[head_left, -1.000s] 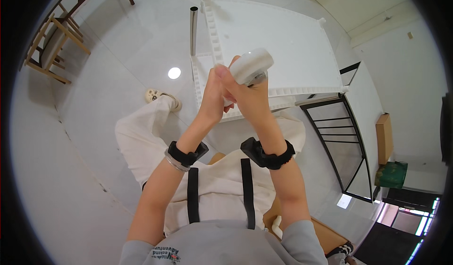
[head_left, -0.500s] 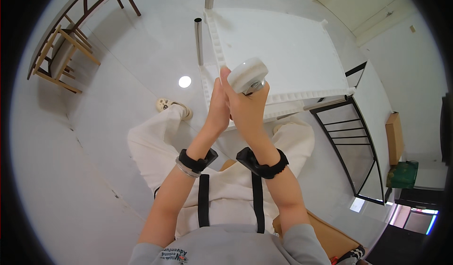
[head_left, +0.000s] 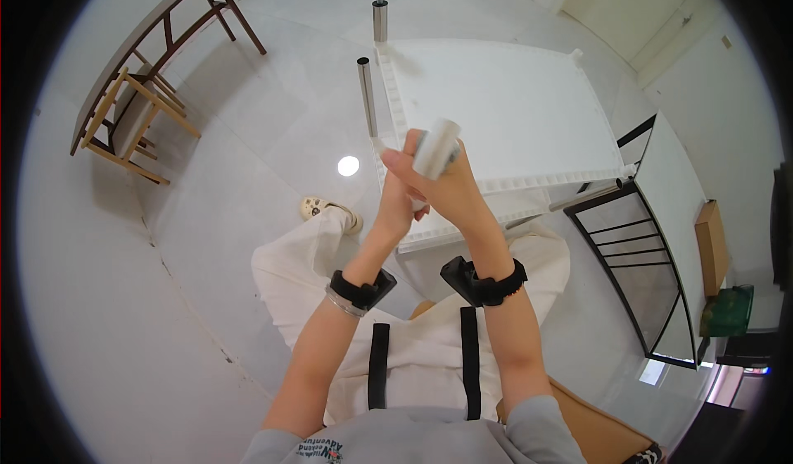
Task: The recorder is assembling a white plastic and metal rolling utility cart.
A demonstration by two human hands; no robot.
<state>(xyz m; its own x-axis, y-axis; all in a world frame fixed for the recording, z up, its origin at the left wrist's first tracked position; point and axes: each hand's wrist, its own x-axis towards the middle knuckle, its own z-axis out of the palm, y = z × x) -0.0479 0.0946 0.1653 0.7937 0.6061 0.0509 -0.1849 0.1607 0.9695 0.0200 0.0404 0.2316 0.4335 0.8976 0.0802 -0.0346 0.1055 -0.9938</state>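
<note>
I am viewing, from left to right: the wooden chair [head_left: 124, 117] on the pale floor; my left hand [head_left: 401, 199] pressing against my right hand [head_left: 450, 191] — both closing around the short white cylindrical piece [head_left: 436, 148], raised before the white ribbed-edge table top [head_left: 496, 109]; the black metal rack [head_left: 652, 274].

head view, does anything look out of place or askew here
Yes: the white table lies upside down on the floor, ribbed underside up, with metal legs sticking up along its far-left side. Both hands, left hand and right hand, grip a white cylinder above it.
</note>
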